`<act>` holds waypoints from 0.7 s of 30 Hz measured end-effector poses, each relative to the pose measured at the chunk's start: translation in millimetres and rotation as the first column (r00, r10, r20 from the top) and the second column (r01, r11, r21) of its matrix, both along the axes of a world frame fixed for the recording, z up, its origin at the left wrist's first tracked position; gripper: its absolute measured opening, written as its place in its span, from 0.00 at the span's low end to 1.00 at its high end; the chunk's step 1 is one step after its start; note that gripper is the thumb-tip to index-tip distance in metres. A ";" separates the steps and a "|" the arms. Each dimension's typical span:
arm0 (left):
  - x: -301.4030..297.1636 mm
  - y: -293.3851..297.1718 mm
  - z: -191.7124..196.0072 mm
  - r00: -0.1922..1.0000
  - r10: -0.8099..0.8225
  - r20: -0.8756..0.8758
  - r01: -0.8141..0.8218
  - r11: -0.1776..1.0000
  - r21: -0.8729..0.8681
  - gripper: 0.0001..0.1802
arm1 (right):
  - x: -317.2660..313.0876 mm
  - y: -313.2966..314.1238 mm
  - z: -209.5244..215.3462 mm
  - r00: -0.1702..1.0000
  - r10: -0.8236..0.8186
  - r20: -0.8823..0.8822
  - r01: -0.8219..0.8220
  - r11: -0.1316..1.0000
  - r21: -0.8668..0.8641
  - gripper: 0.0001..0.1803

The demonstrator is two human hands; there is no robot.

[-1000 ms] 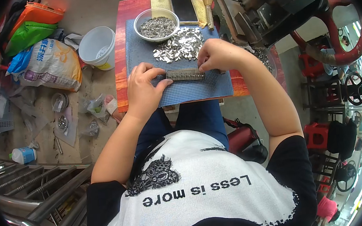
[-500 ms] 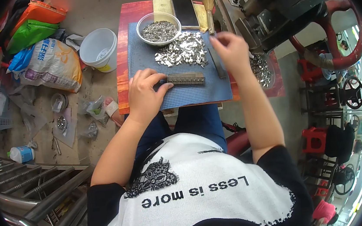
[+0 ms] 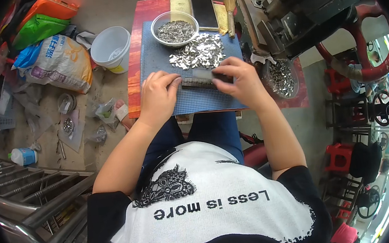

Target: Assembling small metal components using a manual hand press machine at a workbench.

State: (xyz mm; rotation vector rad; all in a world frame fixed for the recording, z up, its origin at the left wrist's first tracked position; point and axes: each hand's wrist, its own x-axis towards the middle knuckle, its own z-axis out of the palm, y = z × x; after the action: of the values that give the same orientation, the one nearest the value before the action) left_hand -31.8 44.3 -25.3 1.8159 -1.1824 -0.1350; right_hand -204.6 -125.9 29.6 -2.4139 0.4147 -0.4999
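Observation:
A slotted metal bar [image 3: 195, 82] lies crosswise on the blue textured mat [image 3: 193, 104]. My left hand [image 3: 158, 93] is closed on its left end, thumb and fingers pinching it. At the right end my right hand [image 3: 242, 80] is closed on a dark flat metal strip [image 3: 222, 76], which lies against the bar; the palm hides part of it. Just beyond the bar, a loose heap of small shiny metal pieces [image 3: 199, 53] is spread on the mat. A clear round bowl [image 3: 173, 16] of thin metal pins stands behind the heap.
A phone [image 3: 204, 13] on a yellow cloth [image 3: 178, 3] and a brush [image 3: 230, 12] lie at the table's back. To the right are a tub of metal pieces [image 3: 280, 79] and a machine with a red handwheel [image 3: 386, 46]. A white bucket [image 3: 111, 47] stands left.
My right hand has moved left and nearer, onto the bar's right end. The dark strip that lay on the mat beside the bar is now in that hand. My left hand keeps its place.

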 end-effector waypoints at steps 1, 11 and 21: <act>-0.8 -0.5 0.7 1.000 0.003 0.002 -0.003 1.000 0.002 0.09 | 2.1 4.4 1.4 0.999 0.029 -0.018 -0.029 1.000 -0.010 0.13; -4.2 -0.9 6.9 0.999 -0.009 0.051 0.006 0.998 0.058 0.10 | 11.0 9.0 -9.8 0.992 0.085 -0.096 -0.090 0.995 -0.039 0.14; -2.9 -1.4 19.7 0.990 -0.129 0.061 0.111 0.964 0.240 0.13 | 7.4 2.8 -1.6 0.981 0.146 -0.130 -0.149 0.989 -0.017 0.13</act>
State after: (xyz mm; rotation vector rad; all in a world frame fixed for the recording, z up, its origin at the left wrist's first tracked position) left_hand -34.7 42.9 -5.6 1.9694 -1.3794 -0.2896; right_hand -197.3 -123.1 28.0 -2.4877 0.2817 -0.2877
